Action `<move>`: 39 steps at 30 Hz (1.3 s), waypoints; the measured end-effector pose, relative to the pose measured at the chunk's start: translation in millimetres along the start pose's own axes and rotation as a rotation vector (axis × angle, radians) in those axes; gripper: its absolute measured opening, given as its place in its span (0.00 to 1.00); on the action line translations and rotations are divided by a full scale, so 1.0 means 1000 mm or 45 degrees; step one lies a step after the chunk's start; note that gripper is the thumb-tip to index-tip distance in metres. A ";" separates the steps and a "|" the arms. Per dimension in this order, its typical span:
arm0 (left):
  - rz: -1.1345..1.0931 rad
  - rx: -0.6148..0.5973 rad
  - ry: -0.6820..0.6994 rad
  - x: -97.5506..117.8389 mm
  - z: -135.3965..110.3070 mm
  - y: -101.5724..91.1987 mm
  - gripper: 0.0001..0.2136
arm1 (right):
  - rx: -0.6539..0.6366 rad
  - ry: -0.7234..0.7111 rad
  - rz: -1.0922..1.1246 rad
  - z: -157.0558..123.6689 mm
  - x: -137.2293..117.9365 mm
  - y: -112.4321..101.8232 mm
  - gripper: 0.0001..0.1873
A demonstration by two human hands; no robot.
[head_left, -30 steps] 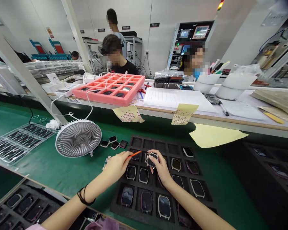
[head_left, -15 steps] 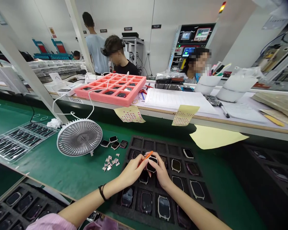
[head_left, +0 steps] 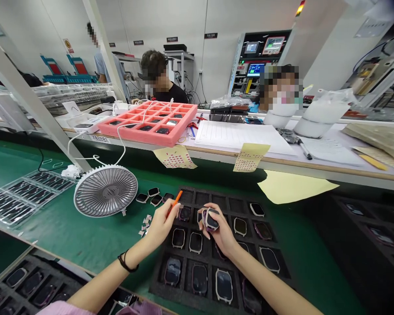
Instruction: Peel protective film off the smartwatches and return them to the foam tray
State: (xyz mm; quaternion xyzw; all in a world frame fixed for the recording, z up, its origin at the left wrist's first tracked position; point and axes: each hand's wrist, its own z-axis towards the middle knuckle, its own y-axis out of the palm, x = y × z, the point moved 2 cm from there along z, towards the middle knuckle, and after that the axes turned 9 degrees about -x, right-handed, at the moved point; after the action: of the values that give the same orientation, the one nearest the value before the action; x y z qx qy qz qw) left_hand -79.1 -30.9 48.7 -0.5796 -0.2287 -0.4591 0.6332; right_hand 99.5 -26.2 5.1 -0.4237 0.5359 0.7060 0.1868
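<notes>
My left hand (head_left: 160,223) is closed round a thin orange stick-like tool (head_left: 177,197) that points up and away. It hovers between the small pale tabs (head_left: 145,224) on the green mat and the left edge of the black foam tray (head_left: 157,275). My right hand (head_left: 222,234) grips a smartwatch (head_left: 212,218) with a dark screen and light frame above the tray's middle. Watches lie in many tray pockets, such as a light-framed watch (head_left: 223,284) near the front. My fingers hide part of the held watch.
A grey fan (head_left: 107,191) stands to the left, with several small watches (head_left: 153,191) beside it. Behind, a shelf carries a pink foam tray (head_left: 170,139) and paper sheets (head_left: 239,135). More black trays (head_left: 341,236) flank the bench. Co-workers are across from me.
My left hand has moved left, away from the watch, with the orange tool. My right hand stays near the same spot with the watch, now tilted. A person behind has shifted left.
</notes>
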 end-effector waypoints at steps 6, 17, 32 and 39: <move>0.446 -0.172 0.994 0.023 -0.014 -0.006 0.04 | -0.450 0.442 0.300 -0.004 0.004 0.009 0.22; 0.768 -0.221 1.506 0.043 -0.024 -0.004 0.08 | -0.870 0.801 0.504 -0.017 0.006 0.018 0.37; 0.716 -0.520 1.299 0.046 -0.024 -0.007 0.14 | -0.840 0.787 0.401 -0.020 -0.001 0.021 0.36; 0.533 -0.711 0.976 0.040 -0.016 -0.001 0.10 | -0.816 0.884 0.391 -0.020 -0.001 0.020 0.30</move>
State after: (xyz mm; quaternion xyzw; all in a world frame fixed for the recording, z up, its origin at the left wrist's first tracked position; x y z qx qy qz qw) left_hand -65.1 -58.2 78.3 -0.5499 0.2717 -0.5455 0.5712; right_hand 93.3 -51.6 16.7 -0.5859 0.3787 0.6719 -0.2486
